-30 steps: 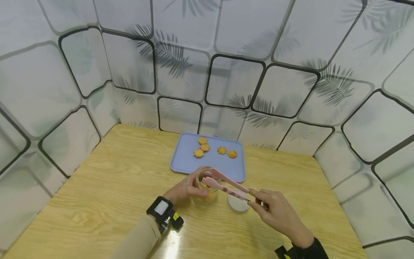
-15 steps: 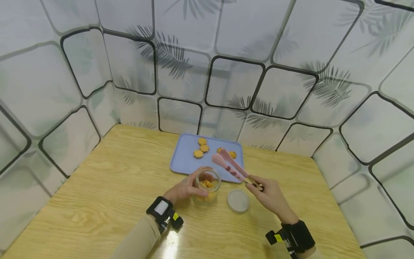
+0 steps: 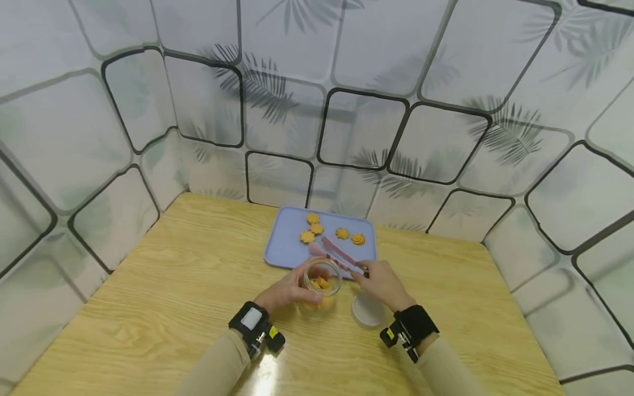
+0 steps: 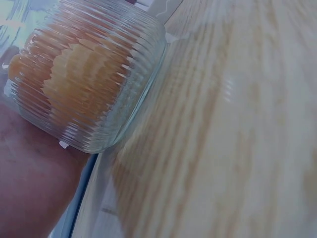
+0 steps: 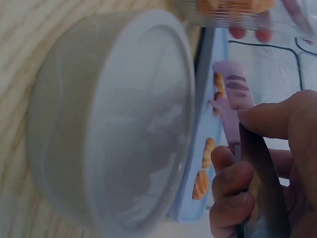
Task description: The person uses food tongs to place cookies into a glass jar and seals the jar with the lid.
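Note:
My left hand (image 3: pixel 289 290) grips a ribbed glass jar (image 3: pixel 331 301) from its left side, thumb across the front. Orange-brown cookies (image 4: pixel 81 82) fill its lower part, and its mouth is uncovered. In my right hand (image 3: pixel 383 283) are pink-tipped tongs (image 3: pixel 342 254), held by their dark handles (image 5: pixel 265 183). Their two arms are spread apart, with nothing between the tips. The tips are over the blue tray (image 3: pixel 282 250), just nearer to me than a group of three cookies (image 3: pixel 307 237). Two more cookies (image 3: pixel 342 233) lie to the right on the tray.
A round white lid (image 3: pixel 368 309) lies on the wooden table (image 3: pixel 163 297), right of the jar and below my right hand. Patterned curtain-like walls (image 3: pixel 277 110) enclose the table's back and sides.
The tongs have left the jar's mouth, swung right over the tray, then dropped back left toward the three cookies. My right hand has moved forward and left. The jar has stayed in place.

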`<state>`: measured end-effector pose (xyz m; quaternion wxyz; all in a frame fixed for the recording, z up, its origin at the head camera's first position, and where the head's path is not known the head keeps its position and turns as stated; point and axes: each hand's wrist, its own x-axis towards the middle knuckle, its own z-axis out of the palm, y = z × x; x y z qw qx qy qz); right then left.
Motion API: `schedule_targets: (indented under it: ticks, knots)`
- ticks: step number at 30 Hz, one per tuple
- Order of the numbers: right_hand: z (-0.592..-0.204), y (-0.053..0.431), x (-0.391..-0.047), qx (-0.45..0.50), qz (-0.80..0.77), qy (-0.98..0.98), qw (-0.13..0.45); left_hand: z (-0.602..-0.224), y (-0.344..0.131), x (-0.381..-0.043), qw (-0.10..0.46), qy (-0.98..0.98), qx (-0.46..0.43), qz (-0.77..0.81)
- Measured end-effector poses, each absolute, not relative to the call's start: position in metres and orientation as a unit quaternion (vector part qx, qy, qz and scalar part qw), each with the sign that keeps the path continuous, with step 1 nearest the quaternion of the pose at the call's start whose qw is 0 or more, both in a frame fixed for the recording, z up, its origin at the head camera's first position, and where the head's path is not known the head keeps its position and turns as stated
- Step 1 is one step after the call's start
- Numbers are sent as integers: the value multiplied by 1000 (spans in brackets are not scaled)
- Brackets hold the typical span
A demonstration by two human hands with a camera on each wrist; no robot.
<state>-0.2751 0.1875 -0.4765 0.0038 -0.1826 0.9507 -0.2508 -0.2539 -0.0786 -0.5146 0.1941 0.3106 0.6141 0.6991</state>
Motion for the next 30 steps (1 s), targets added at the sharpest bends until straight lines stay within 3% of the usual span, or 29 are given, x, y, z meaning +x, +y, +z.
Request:
schedule_targets:
  ticks: [11,30]
  knots:
    - [-477,161,-293,-171,-215,961,-17,-516,-78,-254,196,617,306,698]
    - [-473,146,-309,-156,-188,970,11,-517,-79,-257,195,619,306,697]
